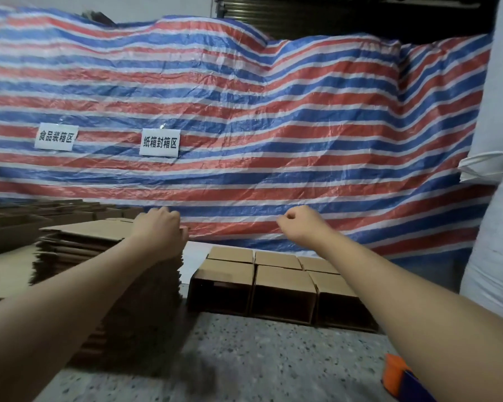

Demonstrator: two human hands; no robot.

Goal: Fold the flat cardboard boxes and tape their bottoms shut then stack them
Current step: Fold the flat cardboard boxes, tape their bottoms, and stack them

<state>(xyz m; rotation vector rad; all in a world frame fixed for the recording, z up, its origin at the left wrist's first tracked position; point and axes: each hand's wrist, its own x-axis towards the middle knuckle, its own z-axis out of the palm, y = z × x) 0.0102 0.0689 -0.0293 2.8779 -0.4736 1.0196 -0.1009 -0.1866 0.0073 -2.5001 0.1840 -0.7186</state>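
Standing tall, brown stack of flat cardboard boxes (108,256); left hand (160,227) curled over its top sheet; right hand (299,224) fisted, empty, raised alongside.

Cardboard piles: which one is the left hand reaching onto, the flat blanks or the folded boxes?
The tall stack of flat blanks on the left. The left hand is at its top sheet; the folded boxes sit low, right of it.

1. Stack of flat cardboard boxes (99,256): brown, unfolded, piled high on the speckled floor at the left, edges slightly uneven.
2. Folded cardboard boxes (282,285): brown, assembled, set touching in two rows on the floor, just right of the flat stack.
3. Tape dispenser (401,375): orange and blue, on the floor at lower right, partly hidden.
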